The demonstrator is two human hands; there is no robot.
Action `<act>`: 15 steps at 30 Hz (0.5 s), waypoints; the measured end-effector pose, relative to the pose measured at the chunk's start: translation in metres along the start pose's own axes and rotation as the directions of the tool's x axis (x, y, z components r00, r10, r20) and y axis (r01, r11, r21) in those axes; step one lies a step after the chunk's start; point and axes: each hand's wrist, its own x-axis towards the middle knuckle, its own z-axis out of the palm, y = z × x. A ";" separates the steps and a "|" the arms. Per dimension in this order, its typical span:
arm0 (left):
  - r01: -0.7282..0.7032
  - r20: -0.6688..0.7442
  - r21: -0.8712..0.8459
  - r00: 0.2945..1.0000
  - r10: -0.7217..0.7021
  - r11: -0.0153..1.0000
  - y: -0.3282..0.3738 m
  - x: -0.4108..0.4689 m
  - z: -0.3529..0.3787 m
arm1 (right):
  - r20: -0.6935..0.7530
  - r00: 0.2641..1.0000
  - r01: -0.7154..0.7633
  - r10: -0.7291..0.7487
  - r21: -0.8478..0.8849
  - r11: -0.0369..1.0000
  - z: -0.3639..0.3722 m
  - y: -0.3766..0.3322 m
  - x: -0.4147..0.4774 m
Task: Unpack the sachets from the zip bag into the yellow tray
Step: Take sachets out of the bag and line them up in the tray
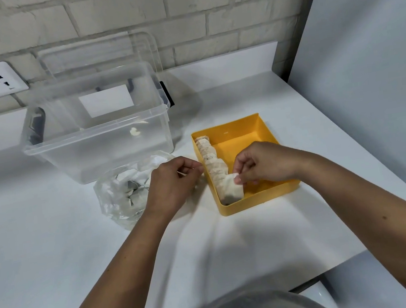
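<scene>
sachets (209, 156) line the left wall of the yellow tray (241, 140) front to back, right hand (263, 163) pinching the nearest, left hand (172, 184) curled by the zip bag (120, 195), hold unclear.

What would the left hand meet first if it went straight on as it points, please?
Most likely the left wall of the yellow tray, then the sachet row inside; height is unclear.

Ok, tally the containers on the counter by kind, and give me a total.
yellow tray: 1
clear storage box: 1
zip bag: 1
Total: 3
</scene>
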 end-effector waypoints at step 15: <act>0.008 -0.153 -0.056 0.988 -0.016 0.998 -0.004 -0.012 -0.041 | -0.121 0.992 -0.048 0.022 -0.217 0.975 0.030 0.006 0.023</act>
